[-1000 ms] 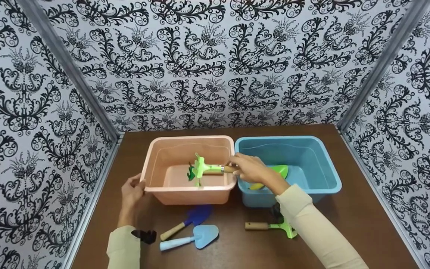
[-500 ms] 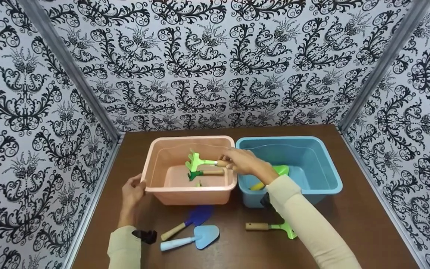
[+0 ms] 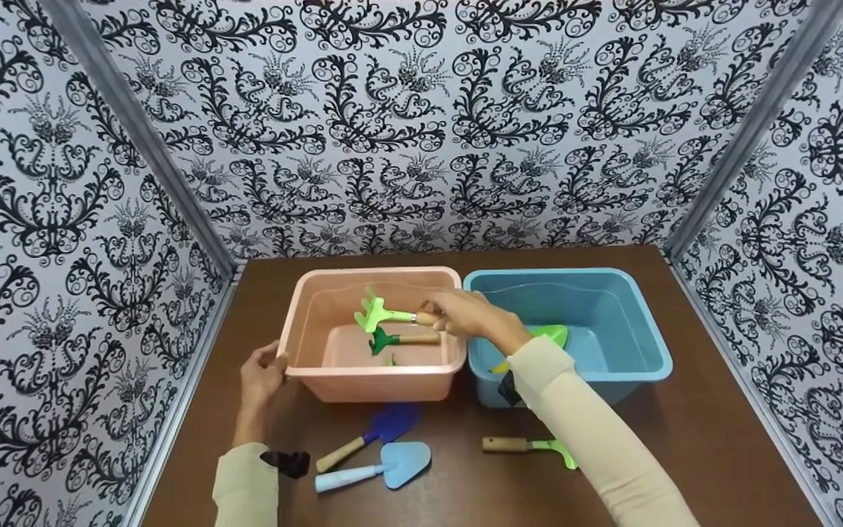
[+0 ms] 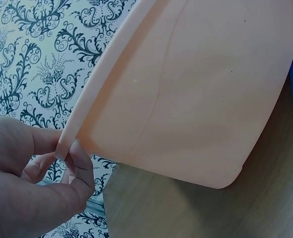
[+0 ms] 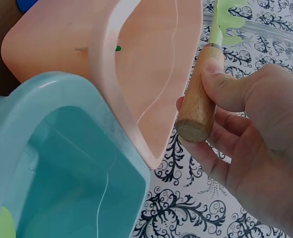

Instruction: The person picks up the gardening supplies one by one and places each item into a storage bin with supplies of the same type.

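My right hand [image 3: 465,313] grips the wooden handle of a light green hand rake [image 3: 375,314] above the peach basin [image 3: 377,371]. In the right wrist view the thumb lies along that handle [image 5: 200,94], with fingers beneath it. Inside the basin lies a dark green hand rake [image 3: 408,339] with a wooden handle; a light green tip of another thing pokes up by the front wall, mostly hidden. My left hand [image 3: 262,375] pinches the basin's rim at its front left corner, thumb and fingers on either side of the rim [image 4: 67,141] in the left wrist view.
A blue basin [image 3: 575,377] adjoins on the right, holding a green trowel [image 3: 555,334] and something yellow. On the brown table [image 3: 458,490] in front lie a dark blue trowel [image 3: 392,422], a light blue trowel [image 3: 401,462] and a light green tool [image 3: 509,444] with wooden handle. Patterned walls [image 3: 421,146] enclose the table.
My right hand has carried the light green rake left and slightly back over the peach basin, so the dark green rake below shows more fully. My left hand stays at the rim.
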### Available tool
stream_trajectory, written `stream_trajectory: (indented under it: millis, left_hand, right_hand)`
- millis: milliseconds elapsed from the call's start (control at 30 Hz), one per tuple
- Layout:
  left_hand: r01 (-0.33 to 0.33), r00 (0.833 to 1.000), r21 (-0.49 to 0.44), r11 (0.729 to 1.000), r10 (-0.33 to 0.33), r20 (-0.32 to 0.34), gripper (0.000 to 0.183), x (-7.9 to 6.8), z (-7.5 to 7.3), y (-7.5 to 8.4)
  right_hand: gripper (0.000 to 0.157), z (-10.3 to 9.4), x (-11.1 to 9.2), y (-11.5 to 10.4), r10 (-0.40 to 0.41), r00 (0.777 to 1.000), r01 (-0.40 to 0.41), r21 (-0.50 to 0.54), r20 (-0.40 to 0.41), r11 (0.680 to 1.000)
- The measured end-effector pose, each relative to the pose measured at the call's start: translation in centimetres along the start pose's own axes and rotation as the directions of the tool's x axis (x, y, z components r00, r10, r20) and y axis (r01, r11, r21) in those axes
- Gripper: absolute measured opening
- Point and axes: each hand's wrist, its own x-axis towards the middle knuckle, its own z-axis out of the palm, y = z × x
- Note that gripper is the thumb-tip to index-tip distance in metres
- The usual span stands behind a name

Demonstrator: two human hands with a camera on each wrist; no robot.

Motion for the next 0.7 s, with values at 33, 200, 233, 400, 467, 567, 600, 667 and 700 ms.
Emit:
stream_trajectory:
  millis: [33,200,233,400,467,567,600,667,700]
  left_hand:
    - [0.0,1.0,-0.005,1.0,0.0,0.004,0.042,0.0,0.0,0.0]
    - [0.004,1.0,-0.026,1.0,-0.004,0.001,0.041,0.1,0.0,0.0]
    - [0.008,1.0,-0.032,0.999,-0.008,0.0,0.041,0.2,0.0,0.0]
    - [0.018,1.0,-0.06,0.998,-0.018,0.006,0.042,0.4,0.2,-0.1]
    - [0.022,1.0,-0.061,0.998,-0.021,0.011,0.043,0.4,0.1,-0.1]
    - [0.026,1.0,-0.037,0.999,-0.026,0.016,0.043,0.4,0.1,-0.1]
    - [0.028,0.999,-0.025,0.999,-0.027,0.017,0.043,0.4,0.0,-0.2]
    - [0.03,0.999,-0.002,1.0,-0.03,0.021,0.043,0.5,0.0,-0.3]
    - [0.032,0.999,0.004,0.999,-0.032,0.022,0.043,0.5,0.0,-0.4]
  right_hand:
    - [0.04,0.0,0.1,-0.1,0.003,1.0,-0.003,-0.002,0.004,1.0]
    - [0.037,0.1,0.6,-0.3,0.004,1.0,-0.004,-0.004,0.013,1.0]
    - [0.037,0.1,0.7,-0.3,0.001,1.0,-0.001,-0.004,0.014,1.0]
    - [0.033,0.9,0.9,-0.3,-0.01,1.0,0.01,0.026,0.01,1.0]
    - [0.032,1.3,1.1,-0.3,-0.007,1.0,0.007,0.042,0.011,0.999]
    - [0.034,1.9,1.3,-0.3,-0.006,1.0,0.005,0.053,0.016,0.999]
    - [0.035,2.1,1.3,-0.4,-0.003,1.0,0.002,0.04,0.02,0.999]
    - [0.037,2.6,1.4,-0.5,-0.005,1.0,0.004,0.014,0.021,1.0]
    - [0.037,2.8,1.4,-0.5,-0.009,1.0,0.009,0.0,0.016,1.0]
